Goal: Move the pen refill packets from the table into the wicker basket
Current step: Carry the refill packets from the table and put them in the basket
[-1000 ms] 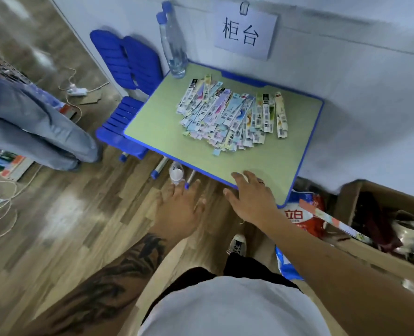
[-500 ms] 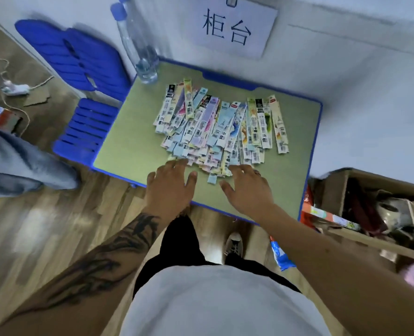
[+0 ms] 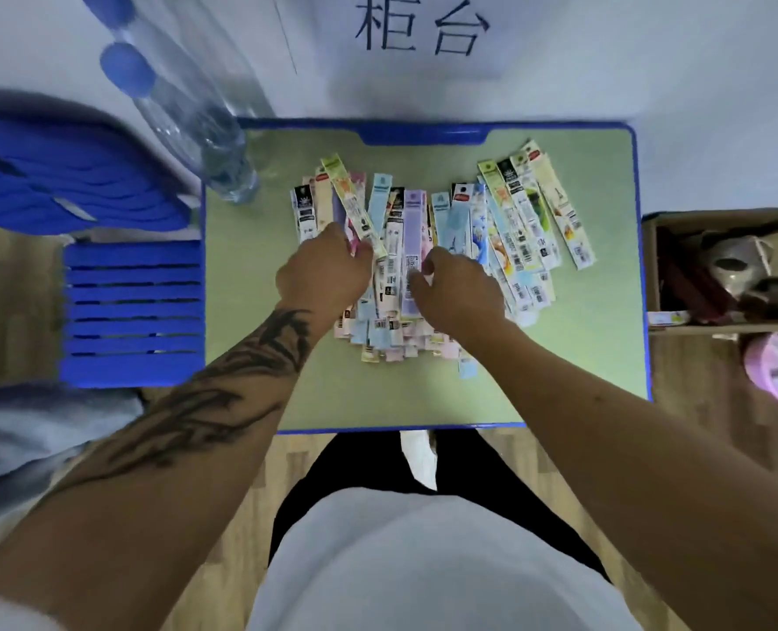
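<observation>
There is only one camera. It sits on the person's head and looks almost straight down, close over the green table [image 3: 287,403] in the middle of the frame. The person's own white shirt [image 3: 423,562] fills the bottom. The white wall [image 3: 651,61] runs along the top. The picture bends at the edges.

Green table [image 3: 259,357], blue rim: refill pkts [image 3: 514,230] heap, 2 water bottles [image 3: 195,129]
</observation>
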{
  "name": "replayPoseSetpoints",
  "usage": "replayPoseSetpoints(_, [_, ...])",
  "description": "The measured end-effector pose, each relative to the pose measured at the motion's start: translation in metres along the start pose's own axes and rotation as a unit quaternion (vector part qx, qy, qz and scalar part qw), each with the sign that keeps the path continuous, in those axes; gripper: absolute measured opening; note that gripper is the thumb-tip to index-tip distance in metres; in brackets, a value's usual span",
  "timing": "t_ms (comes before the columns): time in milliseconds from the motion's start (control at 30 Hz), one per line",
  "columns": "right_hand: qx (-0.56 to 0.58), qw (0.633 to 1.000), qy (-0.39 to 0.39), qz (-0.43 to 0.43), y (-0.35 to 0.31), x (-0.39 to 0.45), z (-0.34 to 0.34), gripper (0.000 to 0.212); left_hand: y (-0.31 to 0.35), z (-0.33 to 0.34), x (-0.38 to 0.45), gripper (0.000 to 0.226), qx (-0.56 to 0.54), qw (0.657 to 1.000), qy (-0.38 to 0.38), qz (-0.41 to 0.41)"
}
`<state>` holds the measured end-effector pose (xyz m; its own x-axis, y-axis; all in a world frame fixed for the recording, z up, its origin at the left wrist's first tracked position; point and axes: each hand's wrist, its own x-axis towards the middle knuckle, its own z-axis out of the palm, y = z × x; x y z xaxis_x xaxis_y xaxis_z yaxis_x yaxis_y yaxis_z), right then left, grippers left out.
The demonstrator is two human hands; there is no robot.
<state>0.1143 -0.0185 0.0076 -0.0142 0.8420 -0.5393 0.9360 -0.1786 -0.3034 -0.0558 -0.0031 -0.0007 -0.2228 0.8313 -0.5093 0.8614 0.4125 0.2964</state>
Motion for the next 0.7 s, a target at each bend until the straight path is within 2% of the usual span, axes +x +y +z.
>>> replayPoseSetpoints(233, [-0.022, 0.997, 0.032, 0.06, -0.01, 0.033, 0.011, 0.032, 0.009, 0.003, 0.061, 0.067, -0.005, 1.0, -0.024, -0.013])
replayPoseSetpoints(333, [-0.017, 0.997, 0.033, 0.07, -0.008, 0.035, 0.016, 0.029, 0.001, 0.007, 0.07, 0.053, -0.029, 0.999, -0.044, -0.008])
replayPoseSetpoints(467, [0.022, 0.997, 0.015, 0.075, -0.009, 0.043, 0.013, 0.021, 0.001, 0.003, 0.067, 0.03, -0.117, 0.992, -0.048, -0.004])
replayPoseSetpoints(700, [0.095, 0.992, 0.005, 0.078, -0.011, 0.038, -0.001, 0.014, 0.003, 0.0, 0.042, 0.029, -0.188, 0.981, -0.049, -0.01])
